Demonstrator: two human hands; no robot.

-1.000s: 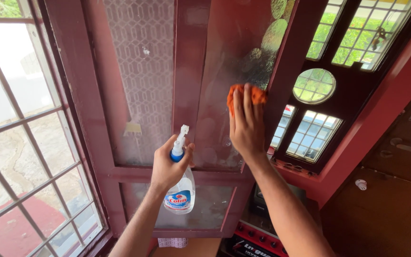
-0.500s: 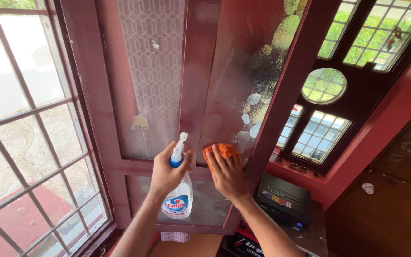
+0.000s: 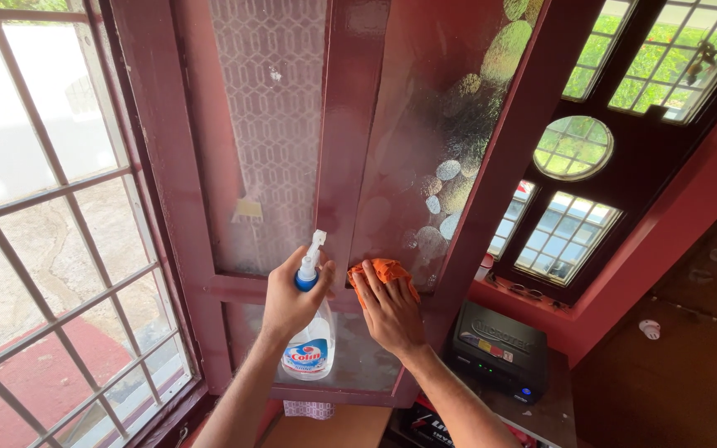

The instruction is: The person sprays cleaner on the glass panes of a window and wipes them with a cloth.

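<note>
The person's left hand (image 3: 290, 300) grips a clear spray bottle (image 3: 310, 332) upright by its neck. Just right, the right hand (image 3: 388, 309) presses an orange cloth (image 3: 385, 269) flat against the frosted glass pane (image 3: 433, 133) at its lower edge, in a maroon window frame (image 3: 350, 124).

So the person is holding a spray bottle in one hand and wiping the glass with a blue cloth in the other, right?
Not quite: the cloth is orange, not blue. The head view shows the right hand pressing it against the glass near the bottom of the pane, while the left hand holds the spray bottle.
</note>
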